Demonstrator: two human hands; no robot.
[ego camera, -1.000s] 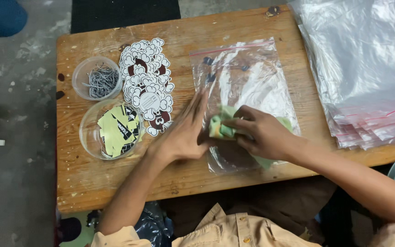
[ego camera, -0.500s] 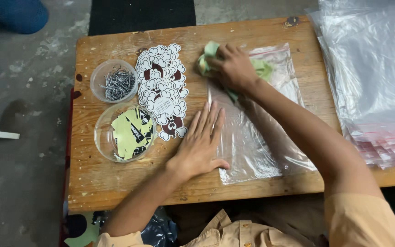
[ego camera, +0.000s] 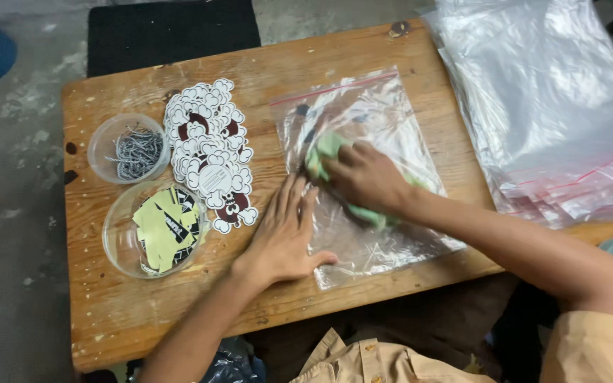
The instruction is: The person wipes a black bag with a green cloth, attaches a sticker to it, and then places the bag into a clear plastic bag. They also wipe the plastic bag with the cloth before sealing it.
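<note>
Bowls: two clear bowls, one of metal hooks, one of paper tags.
Bag: one zip bag lay mid-table; stacked bags were cut off at the right.
Right hand: closed on a green cloth, mostly hidden, pressing the bag.
Left hand: flat, fingers spread, on the bag's left edge.
Stickers: overlapping, uncountable.

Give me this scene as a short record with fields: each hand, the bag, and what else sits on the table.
left hand: left hand flat, palm down, on the left edge of the clear zip bag
right hand: right hand presses a green cloth onto the bag
bag: lies flat on the wooden table
left of bag: sticker pile, tub of metal chains, tub of yellow-green tags
right: stack of clear bags
</note>
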